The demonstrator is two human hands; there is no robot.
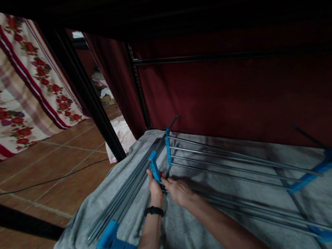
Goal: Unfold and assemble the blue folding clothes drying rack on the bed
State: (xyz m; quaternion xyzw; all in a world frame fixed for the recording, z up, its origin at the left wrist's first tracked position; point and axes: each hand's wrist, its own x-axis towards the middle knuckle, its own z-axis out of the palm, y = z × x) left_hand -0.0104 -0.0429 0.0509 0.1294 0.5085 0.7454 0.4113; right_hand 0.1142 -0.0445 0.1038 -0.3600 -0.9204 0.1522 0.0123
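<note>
Blue bracket (153, 165) pinched between thumb and fingers of left hand (155, 190); right hand (178, 190) by bracket's lower end, finger closure unclear

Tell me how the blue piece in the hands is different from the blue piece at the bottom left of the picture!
The held piece is in the left hand, but no hand holds the corner piece. The held piece stands up, while the corner piece lies sideways. The corner piece looks bigger here than the held piece. Both are blue.
</note>
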